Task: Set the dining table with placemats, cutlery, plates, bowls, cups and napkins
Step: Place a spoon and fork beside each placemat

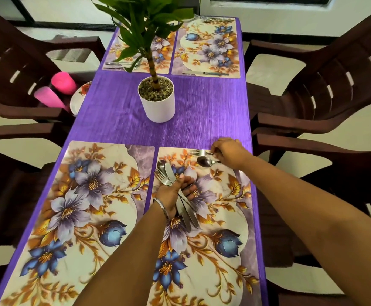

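Several floral placemats lie on the purple tablecloth [202, 107]. Over the near right placemat [220, 250] my left hand [175, 193] grips a bundle of cutlery [169, 175]: a knife, a fork and a spoon, handles pointing toward me. At that mat's far edge my right hand [228, 154] holds the handles of a fork [199, 153] and a spoon [204, 161], both low over the mat. The near left placemat [80, 206] is bare. The two far placemats [209, 47] carry cutlery along their near edges.
A potted plant in a white pot [157, 102] stands at the table's middle. Dark brown chairs [326, 89] flank both sides. On the left chair sit two pink cups [63, 82] and a floral plate [79, 98].
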